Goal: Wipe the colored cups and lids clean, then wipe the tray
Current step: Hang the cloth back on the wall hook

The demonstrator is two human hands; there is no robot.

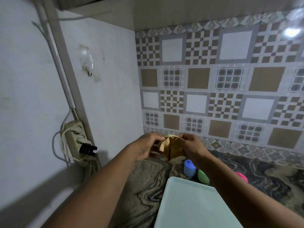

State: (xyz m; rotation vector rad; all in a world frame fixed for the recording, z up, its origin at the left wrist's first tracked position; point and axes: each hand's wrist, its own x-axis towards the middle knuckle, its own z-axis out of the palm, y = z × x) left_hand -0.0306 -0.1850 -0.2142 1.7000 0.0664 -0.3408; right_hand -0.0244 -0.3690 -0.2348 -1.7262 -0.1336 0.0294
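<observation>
My left hand (146,148) and right hand (191,146) both pinched the yellow cloth (171,147) above the counter (148,186) (blue cup (189,168), green cup (203,176) and pink cup (241,176) sat just beyond the tray (189,203)), so I reckoned folding it into a pad first would wipe cleaner.

green cup (202,176): right side behind the right forearm (238,191)
pink cup (242,176): mostly hidden by that forearm, at 4 o'clock
tray (189,203): cut by the bottom edge, 6 o'clock
cloth (171,145): edges covered by fingers (186,139)
</observation>
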